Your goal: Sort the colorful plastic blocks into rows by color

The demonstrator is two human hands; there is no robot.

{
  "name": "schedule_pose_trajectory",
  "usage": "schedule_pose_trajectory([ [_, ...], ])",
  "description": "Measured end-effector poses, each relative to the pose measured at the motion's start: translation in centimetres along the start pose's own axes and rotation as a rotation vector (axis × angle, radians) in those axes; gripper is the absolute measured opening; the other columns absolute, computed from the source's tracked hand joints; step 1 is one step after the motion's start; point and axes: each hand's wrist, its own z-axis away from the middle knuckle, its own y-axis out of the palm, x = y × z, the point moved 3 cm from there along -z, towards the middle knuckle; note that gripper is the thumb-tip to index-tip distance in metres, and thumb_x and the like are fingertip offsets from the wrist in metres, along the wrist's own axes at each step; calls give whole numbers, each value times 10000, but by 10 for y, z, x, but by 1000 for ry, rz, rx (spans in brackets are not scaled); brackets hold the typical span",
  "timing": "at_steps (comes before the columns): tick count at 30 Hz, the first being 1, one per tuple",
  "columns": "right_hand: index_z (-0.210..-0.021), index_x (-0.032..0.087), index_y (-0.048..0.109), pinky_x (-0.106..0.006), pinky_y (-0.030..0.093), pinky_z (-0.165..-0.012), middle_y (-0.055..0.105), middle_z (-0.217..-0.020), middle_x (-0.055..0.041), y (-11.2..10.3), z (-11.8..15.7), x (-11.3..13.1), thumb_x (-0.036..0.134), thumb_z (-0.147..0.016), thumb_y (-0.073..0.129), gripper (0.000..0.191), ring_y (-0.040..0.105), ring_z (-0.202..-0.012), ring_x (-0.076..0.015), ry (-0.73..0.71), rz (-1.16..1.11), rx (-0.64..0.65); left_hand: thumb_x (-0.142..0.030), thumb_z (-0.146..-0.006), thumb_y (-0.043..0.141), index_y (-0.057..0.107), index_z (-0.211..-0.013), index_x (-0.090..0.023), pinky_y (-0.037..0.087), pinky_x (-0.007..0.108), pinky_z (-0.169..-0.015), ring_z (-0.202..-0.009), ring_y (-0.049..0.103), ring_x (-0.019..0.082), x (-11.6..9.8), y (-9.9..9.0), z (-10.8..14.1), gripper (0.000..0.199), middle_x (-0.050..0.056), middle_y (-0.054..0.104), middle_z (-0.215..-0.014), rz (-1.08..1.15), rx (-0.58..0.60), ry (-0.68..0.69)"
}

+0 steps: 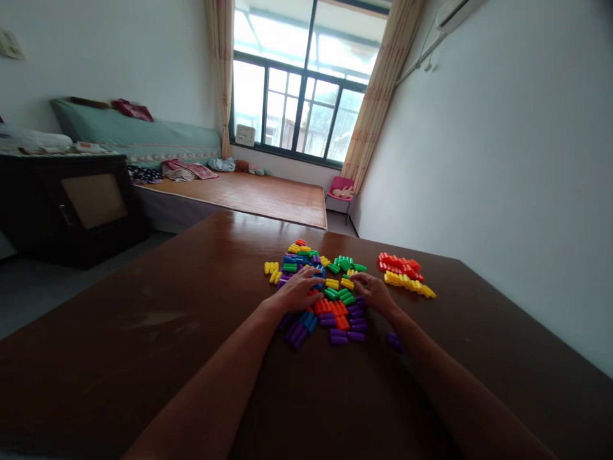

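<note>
Many small ribbed plastic pieces lie on the brown table (182, 306). My left hand (301, 291) rests over the pile's middle with its fingers apart, near blue pieces (320, 273). My right hand (374, 292) is at the right side of the pile, its fingers bent together beside a yellow piece (347, 283); whether they grip anything is too small to tell. Between the hands are green pieces (339, 294) and orange pieces (331, 308). Purple pieces (357, 319) lie closer to me. Red rows (398, 263) and a yellow row (409, 284) sit apart at the right.
Part of a purple piece (393, 341) shows beside my right forearm. Beyond the table stand a bed with a mat (268, 195), a dark cabinet (96, 198) at the left and a pink chair (341, 186) by the window. A white wall runs along the right.
</note>
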Motion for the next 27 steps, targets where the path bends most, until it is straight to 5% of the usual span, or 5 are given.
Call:
schedule_pose_trajectory([
  [9, -998, 202, 677, -366, 502, -823, 715, -977, -77, -11, 48, -7, 343, -864, 466, 287, 671, -874, -229, 84, 23, -128, -399, -687, 747, 672, -1071, -294, 475, 395, -916, -1044, 582, 250, 11, 0, 1, 405, 54, 550, -1176, 31, -84, -176],
  [13, -1040, 214, 661, -377, 490, -864, 704, -1016, -76, -13, 57, -7, 346, -887, 452, 290, 659, -929, -232, 86, 40, -183, -347, -780, 658, 713, -865, -246, 481, 378, -944, -1026, 588, 220, 13, -4, -5, 143, 49, 589, -1075, 173, -180, -154],
  [16, -1049, 211, 653, -374, 481, -885, 691, -1044, -84, -9, 60, 0, 354, -907, 441, 292, 639, -963, -232, 36, 71, -200, -319, -866, 532, 715, -948, -230, 463, 399, -989, -1061, 587, 218, 13, -4, -10, 219, 63, 621, -1107, 280, -252, -162],
  [21, -1167, 213, 616, -393, 423, -964, 661, -1154, -89, 8, 55, 34, 354, -935, 431, 328, 565, -1085, -242, -145, 145, -128, -264, -885, 471, 653, -1137, -201, 445, 401, -1012, -1110, 565, 211, 5, -2, -17, 317, 80, 622, -1153, 336, -245, -128],
  [27, -1225, 240, 601, -423, 397, -965, 649, -1197, -90, 14, 51, 44, 350, -924, 458, 351, 536, -1127, -259, -200, 182, -52, -307, -853, 551, 699, -1000, -191, 482, 365, -943, -1035, 590, 210, 7, -15, -18, 239, 74, 646, -1033, 203, -294, -150],
])
